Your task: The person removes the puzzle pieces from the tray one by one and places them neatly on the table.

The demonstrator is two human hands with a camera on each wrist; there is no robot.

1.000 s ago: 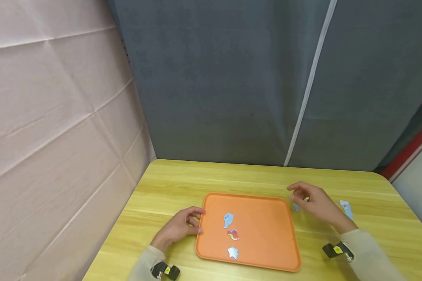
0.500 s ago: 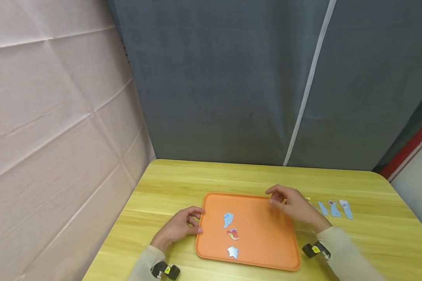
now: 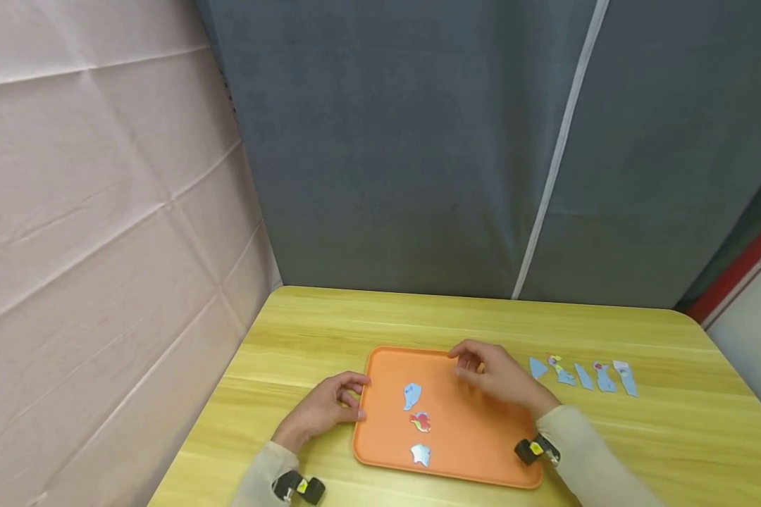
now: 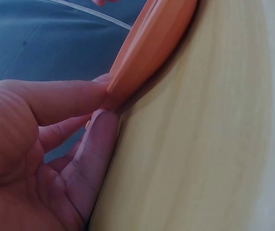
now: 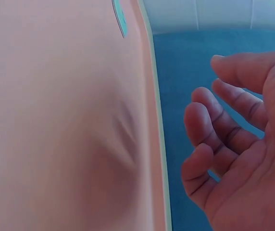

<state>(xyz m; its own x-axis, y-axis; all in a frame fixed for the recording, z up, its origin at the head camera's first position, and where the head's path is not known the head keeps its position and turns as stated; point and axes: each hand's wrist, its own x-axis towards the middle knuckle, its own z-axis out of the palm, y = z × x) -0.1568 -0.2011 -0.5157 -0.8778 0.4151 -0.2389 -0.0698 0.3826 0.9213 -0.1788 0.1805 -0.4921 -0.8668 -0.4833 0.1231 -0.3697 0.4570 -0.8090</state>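
An orange tray [image 3: 463, 476] lies on the table, with three small printed puzzle pieces along its left side: a light blue piece [image 3: 412, 396], a red and yellow piece [image 3: 421, 422] and a pale blue piece [image 3: 421, 455]. My left hand [image 3: 326, 408] grips the tray's left rim with thumb and fingertips, seen close up in the left wrist view [image 4: 56, 125]. My right hand [image 3: 497, 377] hovers over the tray's far right part. Its fingers are loosely bent, with nothing between them in the right wrist view [image 5: 238, 125].
On the table [image 3: 380, 320] right of the tray, several puzzle pieces lie in a row, among them a plain blue piece [image 3: 537, 367], a multicoloured piece [image 3: 561, 370] and a white-topped piece [image 3: 626, 378]. A dark grey curtain [image 3: 387, 155] hangs behind, a pale cloth wall [image 3: 101, 246] at left.
My right hand has moved left from the row of pieces to over the tray, uncovering the row. The left hand, the tray and the three pieces on it stay put.
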